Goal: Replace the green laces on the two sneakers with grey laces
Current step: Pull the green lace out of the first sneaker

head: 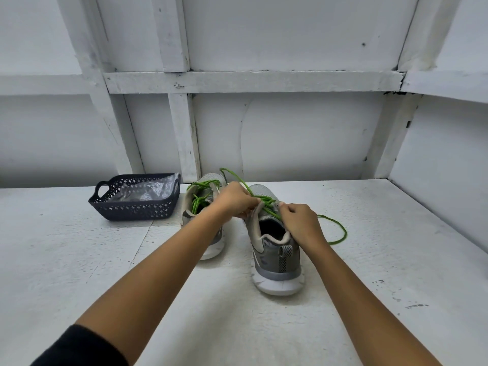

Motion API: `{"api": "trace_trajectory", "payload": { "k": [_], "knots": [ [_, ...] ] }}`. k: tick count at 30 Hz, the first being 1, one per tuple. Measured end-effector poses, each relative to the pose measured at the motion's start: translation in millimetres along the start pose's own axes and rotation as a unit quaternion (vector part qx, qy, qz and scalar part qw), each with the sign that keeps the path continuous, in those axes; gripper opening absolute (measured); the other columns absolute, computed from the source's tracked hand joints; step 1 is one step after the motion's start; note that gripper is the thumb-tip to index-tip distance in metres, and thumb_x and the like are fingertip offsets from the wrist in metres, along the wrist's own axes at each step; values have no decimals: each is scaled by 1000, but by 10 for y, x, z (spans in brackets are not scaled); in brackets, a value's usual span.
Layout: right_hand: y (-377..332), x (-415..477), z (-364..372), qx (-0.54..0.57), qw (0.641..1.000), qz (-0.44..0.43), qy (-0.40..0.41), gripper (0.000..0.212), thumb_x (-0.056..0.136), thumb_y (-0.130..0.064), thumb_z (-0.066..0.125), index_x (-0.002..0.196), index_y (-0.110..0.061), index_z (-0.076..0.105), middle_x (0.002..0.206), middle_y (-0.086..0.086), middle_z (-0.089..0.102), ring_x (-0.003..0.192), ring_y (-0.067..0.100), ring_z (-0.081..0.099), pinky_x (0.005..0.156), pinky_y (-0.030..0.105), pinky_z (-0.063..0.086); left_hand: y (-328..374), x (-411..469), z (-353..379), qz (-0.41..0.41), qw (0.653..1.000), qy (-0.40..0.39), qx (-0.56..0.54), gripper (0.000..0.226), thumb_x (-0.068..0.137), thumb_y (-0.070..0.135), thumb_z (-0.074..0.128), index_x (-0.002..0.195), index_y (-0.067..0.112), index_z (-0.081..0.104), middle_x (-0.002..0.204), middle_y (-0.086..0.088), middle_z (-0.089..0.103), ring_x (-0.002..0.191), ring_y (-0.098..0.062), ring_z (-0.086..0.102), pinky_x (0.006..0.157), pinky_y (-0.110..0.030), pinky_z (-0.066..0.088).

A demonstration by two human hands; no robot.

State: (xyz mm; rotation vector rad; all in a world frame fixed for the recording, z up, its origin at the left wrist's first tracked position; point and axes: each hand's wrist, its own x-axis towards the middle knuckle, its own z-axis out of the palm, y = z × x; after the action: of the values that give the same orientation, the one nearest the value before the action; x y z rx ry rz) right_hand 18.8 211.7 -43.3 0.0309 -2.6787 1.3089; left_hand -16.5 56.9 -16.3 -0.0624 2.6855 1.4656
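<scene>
On the counter (79,260), left hand (235,199) and right hand (301,220), each grip pinching the green lace (340,229) atop the near sneaker (277,257); basket (132,208) far left.

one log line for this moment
phase: unlacing | left hand: pinches green lace | right hand: grips nearer sneaker | other sneaker: green-laced

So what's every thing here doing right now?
right sneaker, upright, laced green
green lace, loosened, ends trailing
left sneaker, upright, loose lace bunched in its opening
basket, upright, plastic bag inside
left hand, pinching green lace
right hand, pinching green lace
</scene>
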Motion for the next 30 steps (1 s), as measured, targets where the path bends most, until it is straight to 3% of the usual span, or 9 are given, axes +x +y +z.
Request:
{"api": "trace_trajectory", "payload": {
  "k": [4, 10, 14, 18, 20, 22, 24, 26, 30],
  "knots": [
    [11, 1, 0, -2, 1000, -2, -4, 50, 99, -32, 41, 53, -13, 34, 52, 3, 39, 51, 15, 34, 50, 29, 25, -39, 71, 11, 13, 999, 46, 22, 21, 85, 12, 66, 73, -6, 66, 68, -18, 61, 63, -25, 58, 76, -42, 57],
    [19, 17, -2, -2, 1000, -5, -8, 49, 99, -32, 40, 54, -13, 32, 51, 3, 37, 50, 15, 33, 50, 30, 24, -24, 198, -204, 11, 986, 159, 53, 24, 87, 9, 55, 64, 3, 55, 66, -16, 55, 63, -25, 53, 64, -32, 46],
    [27, 26, -8, -1, 1000, -2, -23, 49, 99, -33, 41, 54, -12, 36, 53, 4, 40, 53, 17, 37, 51, 29, 26, 10, 219, -397, 16, 969, 224, 102, 20, 88, 9, 48, 74, -4, 55, 77, -20, 59, 73, -32, 59, 64, -34, 48],
    [23, 165, -60, 16, 999, 26, -30, 45, 99, -34, 37, 70, -7, 60, 72, 9, 57, 73, 23, 53, 62, 28, 37, 48, 102, -455, -4, 938, 171, 301, 9, 89, 10, 47, 95, 3, 48, 95, -14, 51, 85, -33, 53, 64, -34, 39],
    [75, 339, -90, 56, 997, 44, -28, 40, 98, -28, 40, 91, -2, 69, 84, 13, 64, 77, 25, 60, 72, 31, 49, 11, 61, -381, 7, 915, 157, 370, 36, 87, 5, 47, 122, 5, 39, 117, -18, 43, 103, -38, 51, 75, -40, 42],
    [109, 458, -126, 49, 997, 38, -49, 28, 96, -14, 46, 110, -3, 67, 93, 12, 64, 73, 22, 61, 68, 30, 53, -17, 32, -276, 69, 893, 145, 421, 64, 83, 1, 46, 140, 20, 26, 126, -18, 33, 111, -39, 45, 87, -44, 43],
    [125, 557, -135, -20, 996, 9, -92, 31, 93, -9, 50, 122, -7, 62, 108, 11, 64, 87, 23, 63, 76, 29, 51, -15, 9, -174, 119, 861, 97, 484, 70, 83, 4, 47, 142, 35, 28, 131, -12, 29, 117, -36, 39, 96, -45, 38],
    [131, 607, -114, -89, 987, -18, -131, 32, 90, -16, 58, 122, -9, 62, 116, 11, 64, 104, 24, 60, 85, 29, 46, -26, 18, -92, 135, 842, 50, 521, 51, 89, 17, 50, 136, 35, 41, 135, -9, 30, 122, -33, 33, 101, -46, 31],
    [203, 679, -56, -94, 987, -32, -125, 18, 88, -22, 61, 98, -8, 65, 98, 8, 65, 89, 19, 56, 72, 24, 38, -72, 53, -51, 123, 844, 25, 522, 28, 95, 34, 48, 117, 21, 59, 131, -9, 42, 124, -32, 33, 102, -46, 28]
  ]
}}
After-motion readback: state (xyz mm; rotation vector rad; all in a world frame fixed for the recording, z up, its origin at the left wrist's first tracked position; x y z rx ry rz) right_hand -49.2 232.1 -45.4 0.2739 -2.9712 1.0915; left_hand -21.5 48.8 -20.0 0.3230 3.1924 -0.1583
